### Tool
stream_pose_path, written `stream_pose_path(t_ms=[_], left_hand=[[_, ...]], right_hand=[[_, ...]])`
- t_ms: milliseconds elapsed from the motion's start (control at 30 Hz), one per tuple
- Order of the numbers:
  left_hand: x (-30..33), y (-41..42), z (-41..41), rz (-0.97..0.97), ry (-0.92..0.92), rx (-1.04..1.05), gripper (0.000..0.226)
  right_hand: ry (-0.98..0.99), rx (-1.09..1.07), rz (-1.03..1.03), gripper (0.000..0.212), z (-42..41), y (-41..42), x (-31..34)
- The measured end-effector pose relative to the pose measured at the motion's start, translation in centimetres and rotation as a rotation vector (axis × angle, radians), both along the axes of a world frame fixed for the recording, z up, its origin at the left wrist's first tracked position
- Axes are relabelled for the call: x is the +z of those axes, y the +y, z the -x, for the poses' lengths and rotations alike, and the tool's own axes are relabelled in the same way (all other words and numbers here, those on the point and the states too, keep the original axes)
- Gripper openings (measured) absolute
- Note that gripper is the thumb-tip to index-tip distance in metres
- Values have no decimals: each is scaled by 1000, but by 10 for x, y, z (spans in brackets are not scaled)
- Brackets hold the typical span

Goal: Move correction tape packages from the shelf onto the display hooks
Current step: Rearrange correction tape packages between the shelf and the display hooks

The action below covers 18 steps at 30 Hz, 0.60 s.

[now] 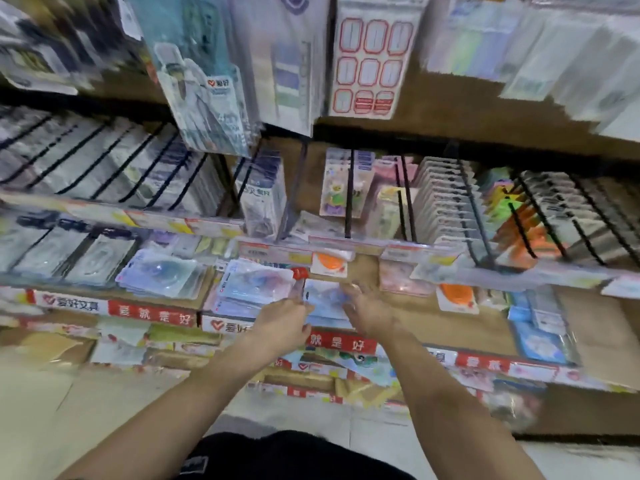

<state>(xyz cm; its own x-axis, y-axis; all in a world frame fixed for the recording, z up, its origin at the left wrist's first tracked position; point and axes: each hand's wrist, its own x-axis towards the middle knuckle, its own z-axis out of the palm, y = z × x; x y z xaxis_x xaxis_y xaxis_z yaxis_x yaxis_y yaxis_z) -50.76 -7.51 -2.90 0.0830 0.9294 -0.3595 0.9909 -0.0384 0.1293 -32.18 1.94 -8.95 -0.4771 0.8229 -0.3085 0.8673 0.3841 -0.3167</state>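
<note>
Lying on the brown shelf (450,327) between two stacks of similar packs, a pale blue blister-packed correction tape package (325,303) is held from both sides — the left hand (282,322) pinches its left edge, the right hand (369,311) curls over its right edge, though motion blur hides the exact fingers. Just left sits a stack of blue and pink blister packs (254,287). Above, black wire display hooks (349,192) carry hanging stationery cards — an orange-printed card (329,263) hangs close behind the hands.
</note>
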Motion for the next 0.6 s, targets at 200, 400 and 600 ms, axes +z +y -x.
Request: stream_pose_path(t_ms=[200,400,600], left_hand=[[-11,-10,-13,77,-2,93,36],[-22,-19,-20,147,-60,196,40],[-32,-18,-32,150,-116,192,41]], right_hand=[[6,133,89,64,-16,45,-28],[136,155,151,65,-26,55,-34],[355,-142,340,71,-42,48,-47]])
